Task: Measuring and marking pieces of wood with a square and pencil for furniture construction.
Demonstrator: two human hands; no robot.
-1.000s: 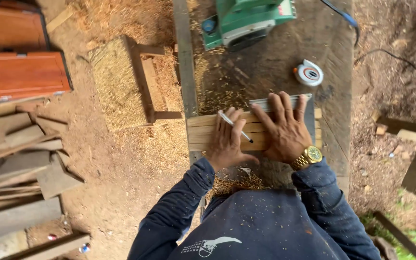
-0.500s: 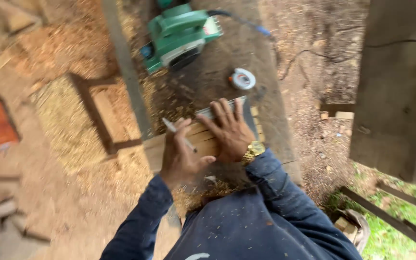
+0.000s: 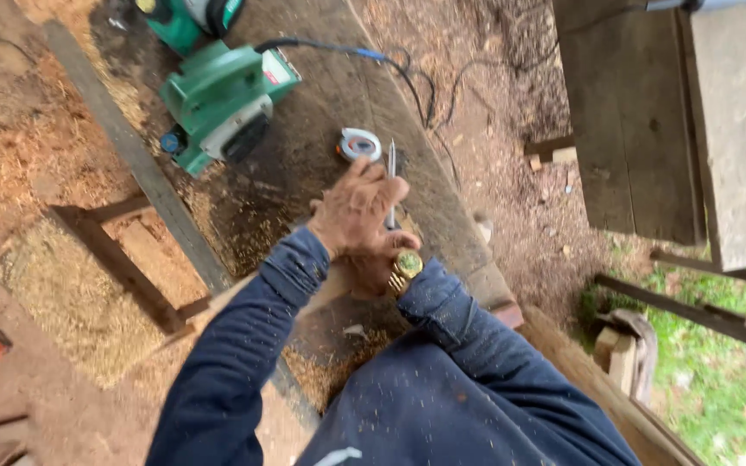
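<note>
My left hand (image 3: pixel 351 216) reaches across the workbench (image 3: pixel 321 103) and grips a slim white pen (image 3: pixel 390 168), which points away from me towards a round white tape measure (image 3: pixel 361 143). My right hand (image 3: pixel 375 274), with a gold watch (image 3: pixel 407 263) on its wrist, lies under the left hand and is mostly hidden. A sliver of pale wood (image 3: pixel 336 280) shows between my two dark blue sleeves. The ruler is out of sight.
A green electric planer (image 3: pixel 218 99) sits at the bench's far left, with its blue and black cable (image 3: pixel 407 82) trailing right. Wood shavings (image 3: pixel 62 293) cover the ground by a wooden frame (image 3: pixel 123 259). Dark boards (image 3: pixel 632 121) and grass (image 3: pixel 718 380) lie to the right.
The view has swung to the right. My left hand, with the pen, has moved over the right hand towards the tape measure and now covers the wood strips and the ruler.
</note>
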